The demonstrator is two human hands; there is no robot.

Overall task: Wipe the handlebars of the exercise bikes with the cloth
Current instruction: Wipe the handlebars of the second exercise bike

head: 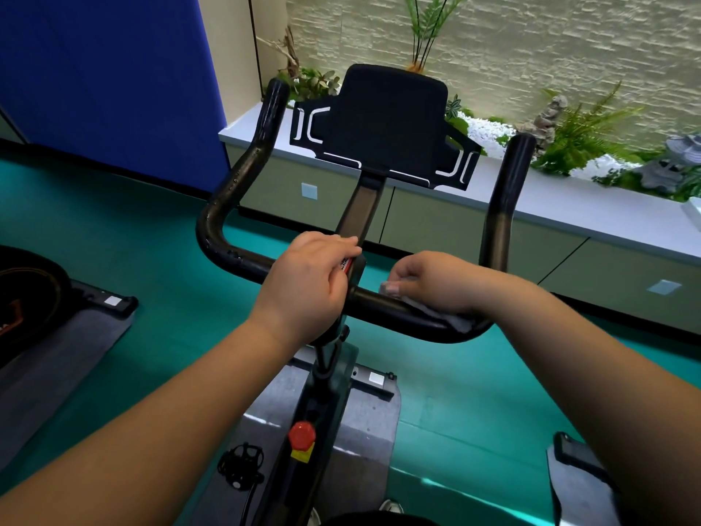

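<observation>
A black handlebar (pixel 242 168) of the exercise bike curves up on both sides in front of me. My left hand (pixel 307 282) grips the bar at its centre, next to the stem. My right hand (pixel 436 282) wraps a grey cloth (pixel 451 318) around the bar's right lower section, just before the bend up to the right horn (pixel 506 199). Most of the cloth is hidden under my palm. A black tablet holder (pixel 387 123) stands above the stem.
A red knob (pixel 302 435) sits on the bike frame below. Another bike's base (pixel 57 309) is at the left, a third bike's foot (pixel 576 461) at the lower right. Behind runs a planter ledge (pixel 550 199) with ferns, on green floor (pixel 151 237).
</observation>
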